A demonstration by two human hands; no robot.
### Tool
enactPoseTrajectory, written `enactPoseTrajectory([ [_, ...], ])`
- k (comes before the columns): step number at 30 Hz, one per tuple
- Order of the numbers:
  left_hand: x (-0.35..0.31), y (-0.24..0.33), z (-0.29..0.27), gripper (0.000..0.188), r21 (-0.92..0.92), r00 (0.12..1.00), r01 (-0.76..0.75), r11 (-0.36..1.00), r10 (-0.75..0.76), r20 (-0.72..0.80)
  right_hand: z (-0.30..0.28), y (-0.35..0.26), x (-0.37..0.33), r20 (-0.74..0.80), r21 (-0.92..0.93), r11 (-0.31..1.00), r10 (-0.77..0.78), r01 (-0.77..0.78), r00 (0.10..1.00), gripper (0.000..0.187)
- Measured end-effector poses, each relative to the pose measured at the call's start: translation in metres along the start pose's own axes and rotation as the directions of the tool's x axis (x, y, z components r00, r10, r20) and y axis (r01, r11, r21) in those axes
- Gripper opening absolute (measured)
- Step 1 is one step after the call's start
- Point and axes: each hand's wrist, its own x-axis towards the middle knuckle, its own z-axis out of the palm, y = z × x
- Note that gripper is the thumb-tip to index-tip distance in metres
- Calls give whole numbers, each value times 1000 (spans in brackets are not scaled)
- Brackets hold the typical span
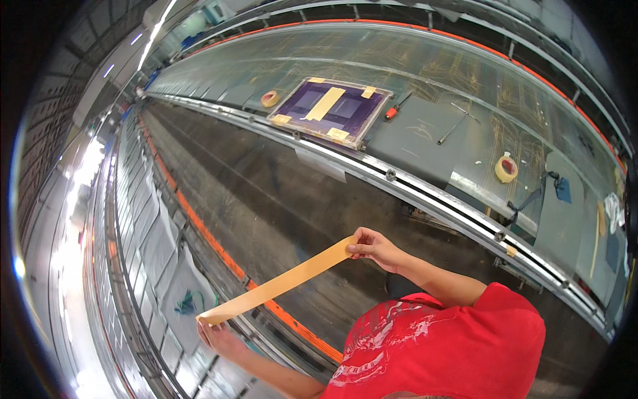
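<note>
A long strip of tan masking tape (282,279) is stretched taut between my two hands, in the air over the aisle. Its lower left end is pinched by my left hand (219,338), over the table on the left. My right hand (375,249) pinches the upper right end between thumb and fingers. On the long table beyond lies a framed purple screen (299,101), with tape pieces on its corners and a wide strip (325,104) across its middle. A tape roll (270,99) sits left of the frame, and another roll (506,169) stands farther right.
A red-handled tool (392,112) and a thin metal rod (452,129) lie right of the frame. A metal rail (392,176) edges the long table. On the left runs another table with an orange rail (219,243) and a green cloth-like scrap (186,304).
</note>
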Motion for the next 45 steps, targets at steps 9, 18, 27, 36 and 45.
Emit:
enactPoseTrajectory([
  [9,140,-138,211,28,-51,957,201,978,-185,225,-70,7,141,-305,103,995,44,-13,951,19],
  [18,250,-229,378,29,85,845,354,931,-358,397,-78,-55,265,-566,153,962,-101,225,818,20],
  [27,315,-384,536,32,515,279,497,698,-691,667,-100,-35,322,-938,6,857,-173,515,299,18],
  [36,365,-477,591,19,792,53,218,570,-817,574,-63,5,384,-997,-74,874,-59,479,-47,26],
  [45,388,-500,630,27,877,-124,109,468,-869,479,-69,16,422,-996,-23,718,43,695,-78,31],
])
